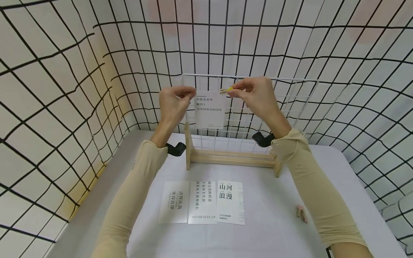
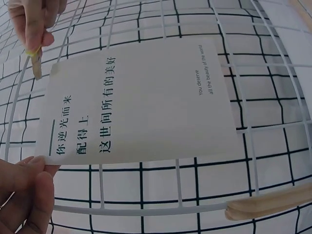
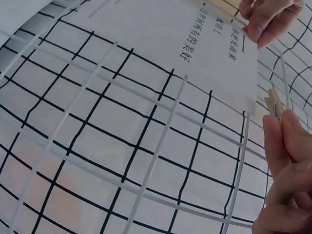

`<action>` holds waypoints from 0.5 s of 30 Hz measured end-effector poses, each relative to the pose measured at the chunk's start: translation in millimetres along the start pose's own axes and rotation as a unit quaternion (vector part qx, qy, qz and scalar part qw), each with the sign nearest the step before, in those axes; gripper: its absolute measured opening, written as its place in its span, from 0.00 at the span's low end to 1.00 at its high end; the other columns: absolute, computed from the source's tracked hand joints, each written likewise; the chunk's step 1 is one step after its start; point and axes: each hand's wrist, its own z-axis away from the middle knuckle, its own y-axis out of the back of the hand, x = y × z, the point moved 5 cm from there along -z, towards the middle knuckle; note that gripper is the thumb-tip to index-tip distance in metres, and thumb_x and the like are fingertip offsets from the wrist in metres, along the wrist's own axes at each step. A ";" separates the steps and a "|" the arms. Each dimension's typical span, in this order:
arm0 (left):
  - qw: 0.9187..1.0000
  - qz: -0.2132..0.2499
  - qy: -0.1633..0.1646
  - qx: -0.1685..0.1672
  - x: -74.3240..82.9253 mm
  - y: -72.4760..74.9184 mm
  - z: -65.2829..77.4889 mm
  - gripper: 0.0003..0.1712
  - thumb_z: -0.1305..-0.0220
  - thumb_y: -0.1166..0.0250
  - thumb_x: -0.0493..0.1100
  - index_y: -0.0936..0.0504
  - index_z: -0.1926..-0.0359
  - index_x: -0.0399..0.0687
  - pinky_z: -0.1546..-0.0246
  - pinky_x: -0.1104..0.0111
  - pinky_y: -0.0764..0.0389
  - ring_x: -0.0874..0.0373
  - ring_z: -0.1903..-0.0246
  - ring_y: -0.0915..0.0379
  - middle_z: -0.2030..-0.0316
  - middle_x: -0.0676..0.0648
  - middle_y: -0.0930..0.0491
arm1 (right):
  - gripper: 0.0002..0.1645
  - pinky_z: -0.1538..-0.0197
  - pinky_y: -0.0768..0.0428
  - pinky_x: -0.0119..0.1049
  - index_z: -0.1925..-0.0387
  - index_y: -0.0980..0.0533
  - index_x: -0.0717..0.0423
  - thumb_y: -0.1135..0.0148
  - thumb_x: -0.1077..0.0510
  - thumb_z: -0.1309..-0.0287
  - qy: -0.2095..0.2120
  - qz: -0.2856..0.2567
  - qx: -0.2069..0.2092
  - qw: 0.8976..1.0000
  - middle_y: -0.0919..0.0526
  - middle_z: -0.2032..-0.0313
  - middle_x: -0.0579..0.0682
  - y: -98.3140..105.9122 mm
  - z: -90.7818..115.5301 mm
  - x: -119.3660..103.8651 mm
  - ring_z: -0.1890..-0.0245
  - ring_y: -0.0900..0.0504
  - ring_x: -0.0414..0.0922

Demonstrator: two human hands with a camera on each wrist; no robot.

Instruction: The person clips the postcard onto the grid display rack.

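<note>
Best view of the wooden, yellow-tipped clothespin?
Right wrist: the wooden, yellow-tipped clothespin appears largest, its metal spring visible. Head shows it small in the right hand, near the white printed card; left wrist shows wood and yellow, spring indistinct.

My left grip (image 1: 174, 104) is at the upper left corner of a card (image 1: 209, 119), which sits in front of the grid rack (image 1: 290, 78), toward its left end; my right grip (image 1: 258, 96) has a clothespin (image 1: 223, 91) just beside the upper right corner. The rack stands on the tabletop (image 1: 267, 222), with mesh (image 1: 237, 55) behind it. Before it lie three cards (image 1: 202, 206) in a row, and clips (image 1: 301, 214) lie to their right, well apart
</note>
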 end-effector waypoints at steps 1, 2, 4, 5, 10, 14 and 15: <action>1.000 0.002 -0.002 -0.001 0.5 -1.3 0.2 0.05 0.36 0.29 0.32 0.08 0.61 0.37 0.75 0.79 0.31 0.58 0.71 0.22 0.62 0.39 0.09 | 0.08 0.83 0.36 0.25 0.60 0.11 0.61 0.28 0.59 0.36 0.000 0.009 0.000 1.000 0.08 0.63 0.58 0.6 -0.9 -0.2 0.85 0.31 0.37; 1.000 0.003 -0.004 -0.001 0.9 -2.5 0.2 0.05 0.36 0.29 0.32 0.08 0.61 0.37 0.75 0.79 0.32 0.57 0.71 0.22 0.62 0.39 0.09 | 0.08 0.82 0.37 0.25 0.61 0.11 0.61 0.28 0.59 0.36 0.003 0.017 0.002 1.000 0.08 0.63 0.58 1.2 -1.9 -0.3 0.84 0.31 0.37; 1.000 0.006 -0.005 -0.002 1.2 -4.3 0.4 0.05 0.36 0.29 0.32 0.08 0.61 0.37 0.74 0.79 0.32 0.56 0.70 0.21 0.62 0.39 0.09 | 0.08 0.81 0.39 0.26 0.62 0.11 0.61 0.28 0.59 0.36 0.006 0.036 0.003 0.999 0.08 0.64 0.58 2.1 -3.4 -0.2 0.82 0.30 0.38; 1.000 0.006 -0.005 -0.002 1.2 -4.8 0.4 0.05 0.36 0.29 0.32 0.08 0.61 0.37 0.74 0.79 0.32 0.56 0.70 0.20 0.62 0.39 0.09 | 0.08 0.80 0.40 0.26 0.62 0.11 0.61 0.28 0.59 0.36 0.008 0.046 0.001 0.999 0.08 0.64 0.58 2.3 -4.1 -0.2 0.81 0.30 0.39; 1.000 0.003 0.000 0.003 -0.1 -4.8 -0.2 0.04 0.36 0.29 0.32 0.08 0.62 0.38 0.75 0.79 0.31 0.53 0.69 0.17 0.62 0.40 0.09 | 0.09 0.76 0.38 0.27 0.61 0.10 0.59 0.28 0.57 0.36 0.024 0.088 -0.010 0.996 0.08 0.65 0.56 1.8 -8.9 -3.9 0.76 0.24 0.40; 1.000 0.001 -0.001 0.006 -1.3 -3.3 0.0 0.04 0.36 0.29 0.32 0.08 0.62 0.37 0.75 0.80 0.29 0.52 0.68 0.16 0.62 0.40 0.09 | 0.08 0.77 0.37 0.26 0.61 0.10 0.59 0.28 0.58 0.36 0.034 0.108 -0.023 0.993 0.07 0.65 0.55 -0.9 -13.3 -10.4 0.75 0.20 0.40; 1.000 0.000 -0.001 0.007 -1.5 -2.6 0.2 0.04 0.36 0.29 0.32 0.08 0.62 0.37 0.75 0.80 0.29 0.52 0.68 0.16 0.62 0.39 0.09 | 0.07 0.77 0.37 0.26 0.61 0.10 0.60 0.28 0.59 0.36 0.036 0.109 -0.028 0.993 0.07 0.65 0.56 -2.1 -14.4 -12.1 0.75 0.18 0.41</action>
